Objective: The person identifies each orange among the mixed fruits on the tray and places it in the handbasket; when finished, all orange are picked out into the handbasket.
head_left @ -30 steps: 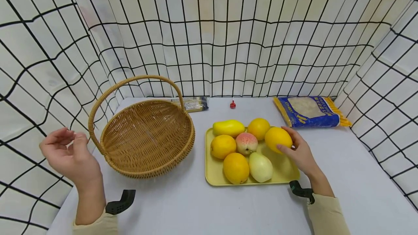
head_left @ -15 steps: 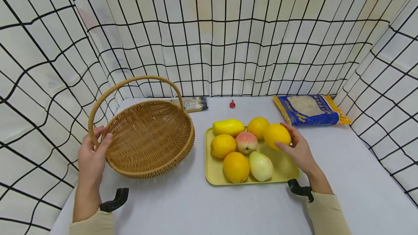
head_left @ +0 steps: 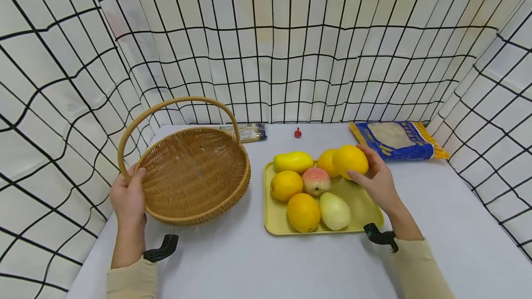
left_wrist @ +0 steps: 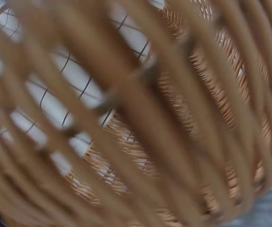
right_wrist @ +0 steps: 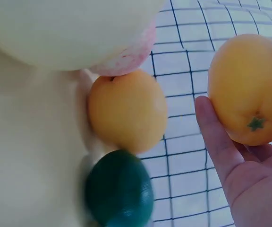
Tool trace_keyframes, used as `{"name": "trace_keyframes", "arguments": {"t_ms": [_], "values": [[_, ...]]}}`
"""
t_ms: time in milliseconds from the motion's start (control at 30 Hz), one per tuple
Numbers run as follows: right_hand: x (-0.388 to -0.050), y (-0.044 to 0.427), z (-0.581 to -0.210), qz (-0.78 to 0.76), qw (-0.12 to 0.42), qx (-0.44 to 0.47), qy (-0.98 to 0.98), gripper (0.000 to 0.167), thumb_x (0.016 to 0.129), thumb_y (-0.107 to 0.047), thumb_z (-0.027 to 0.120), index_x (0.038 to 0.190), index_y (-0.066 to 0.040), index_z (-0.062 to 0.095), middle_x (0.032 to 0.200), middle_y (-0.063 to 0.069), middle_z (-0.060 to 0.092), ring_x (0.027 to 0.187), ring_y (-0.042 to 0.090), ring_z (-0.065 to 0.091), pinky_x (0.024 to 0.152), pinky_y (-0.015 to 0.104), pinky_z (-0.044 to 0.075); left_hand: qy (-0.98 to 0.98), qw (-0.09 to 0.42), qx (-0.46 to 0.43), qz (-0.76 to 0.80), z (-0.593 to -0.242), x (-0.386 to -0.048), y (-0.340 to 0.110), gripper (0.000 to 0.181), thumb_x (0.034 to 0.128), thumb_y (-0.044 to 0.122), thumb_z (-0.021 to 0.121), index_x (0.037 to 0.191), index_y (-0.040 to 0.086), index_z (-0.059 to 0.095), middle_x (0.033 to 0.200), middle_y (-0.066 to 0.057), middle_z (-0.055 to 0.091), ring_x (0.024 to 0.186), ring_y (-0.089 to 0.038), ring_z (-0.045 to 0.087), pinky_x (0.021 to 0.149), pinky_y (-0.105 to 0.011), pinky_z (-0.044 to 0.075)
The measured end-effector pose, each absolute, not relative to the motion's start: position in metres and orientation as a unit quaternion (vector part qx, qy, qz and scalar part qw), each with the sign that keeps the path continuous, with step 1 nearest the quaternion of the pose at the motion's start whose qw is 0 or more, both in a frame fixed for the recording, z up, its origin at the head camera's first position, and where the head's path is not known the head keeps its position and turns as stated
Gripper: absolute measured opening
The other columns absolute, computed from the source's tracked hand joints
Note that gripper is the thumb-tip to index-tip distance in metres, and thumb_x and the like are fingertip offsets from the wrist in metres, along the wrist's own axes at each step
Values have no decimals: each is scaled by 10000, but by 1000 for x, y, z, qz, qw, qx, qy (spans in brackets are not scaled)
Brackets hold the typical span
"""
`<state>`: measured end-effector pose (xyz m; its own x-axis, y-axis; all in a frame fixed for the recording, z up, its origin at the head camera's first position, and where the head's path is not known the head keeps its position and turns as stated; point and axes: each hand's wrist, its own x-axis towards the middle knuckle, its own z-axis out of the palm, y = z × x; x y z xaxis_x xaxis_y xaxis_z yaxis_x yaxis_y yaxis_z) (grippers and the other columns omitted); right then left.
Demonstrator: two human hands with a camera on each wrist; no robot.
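A brown wicker basket (head_left: 195, 174) with an arched handle stands at the left in the head view. My left hand (head_left: 129, 197) grips its left rim near the handle's foot, thumb inside. Blurred wicker (left_wrist: 140, 113) fills the left wrist view. At the right, my right hand (head_left: 380, 179) holds an orange (head_left: 350, 162) between thumb and fingers, raised above a yellow tray (head_left: 361, 218). On the tray lie another orange (head_left: 327, 162), partly hidden, a peach (head_left: 317, 181), a pale pear (head_left: 335, 211), a yellow elongated fruit (head_left: 293, 162) and more orange fruits (head_left: 304, 212).
A blue-and-yellow food bag (head_left: 396, 140) lies at the back right. Behind the basket is a clear-and-dark packet (head_left: 249, 132); a small red object (head_left: 297, 133) sits mid-back. A dark green rounded thing (right_wrist: 119, 189) shows in the right wrist view. White gridded walls (head_left: 291, 50) surround the table.
My left hand has moved right from beside the basket and taken hold of its rim. My right hand has lifted the orange slightly up and left, now overlapping the orange behind it.
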<state>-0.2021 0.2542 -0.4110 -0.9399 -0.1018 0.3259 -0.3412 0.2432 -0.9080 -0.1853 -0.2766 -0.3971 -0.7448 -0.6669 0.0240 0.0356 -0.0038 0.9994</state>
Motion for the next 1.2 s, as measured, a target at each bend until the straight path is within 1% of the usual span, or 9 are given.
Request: {"name": "trace_keyframes", "arguments": {"t_ms": [100,233,300,400,567,700,767,900,1200], "values": [[-204,248,-404,598,95,157,-780,672,913,-46,668,1490,-65,322,1468,176,399,1214,99,473,954,133,417,-658,297,241,-649,-392,-190,-271,216,902,195,693,910,-22,691,1298,-47,638,1195,-127,552,919,-194,403],[-204,238,-397,601,88,177,-774,678,902,-9,667,1486,-57,328,1460,170,401,1199,125,483,931,156,450,-683,306,221,-626,-391,-201,-263,301,879,206,727,657,35,616,1237,-82,662,1206,-161,571,947,-212,417],[-205,231,-394,605,81,189,-769,676,897,7,667,1483,-65,336,1453,163,406,1187,150,490,924,176,465,-689,304,219,-621,-394,-204,-261,263,880,224,729,674,77,656,1217,-69,672,1211,-163,568,965,-220,410],[-207,218,-390,609,62,209,-762,682,896,8,667,1484,-98,338,1442,142,417,1163,191,508,902,215,495,-668,307,223,-639,-399,-205,-260,168,880,226,734,873,59,745,1194,-24,688,1220,-149,559,998,-221,399],[-208,197,-380,635,16,247,-732,670,906,6,650,1486,-104,334,1425,130,428,1161,247,518,909,273,510,-620,297,204,-697,-404,-203,-260,331,883,205,733,1148,9,699,1234,-10,670,1105,-119,587,863,-163,448],[-206,179,-370,666,-17,275,-693,654,912,-7,638,1483,-69,326,1425,147,423,1190,280,505,963,302,483,-569,249,164,-766,-404,-203,-261,107,901,141,701,939,45,675,1335,-51,569,1124,-149,563,861,-187,460],[-205,169,-367,674,-26,283,-682,662,910,-25,646,1484,-50,316,1427,149,423,1194,290,500,974,308,476,-552,227,149,-789,-404,-202,-261,128,916,103,671,831,54,589,1389,-61,524,1200,-184,529,910,-209,449],[-205,149,-362,683,-38,274,-676,692,897,-59,677,1489,-72,319,1442,115,427,1210,295,489,984,313,469,-539,209,136,-805,-405,-199,-258,147,935,46,601,811,71,526,1464,-53,469,1319,-214,449,990,-223,414],[-213,104,-368,672,-55,245,-696,681,876,-144,730,1464,-159,386,1412,37,476,1177,276,522,944,364,501,-580,270,139,-756,-410,-197,-245,162,917,-15,578,782,48,513,1457,-107,490,1329,-213,460,973,-174,413]]}}
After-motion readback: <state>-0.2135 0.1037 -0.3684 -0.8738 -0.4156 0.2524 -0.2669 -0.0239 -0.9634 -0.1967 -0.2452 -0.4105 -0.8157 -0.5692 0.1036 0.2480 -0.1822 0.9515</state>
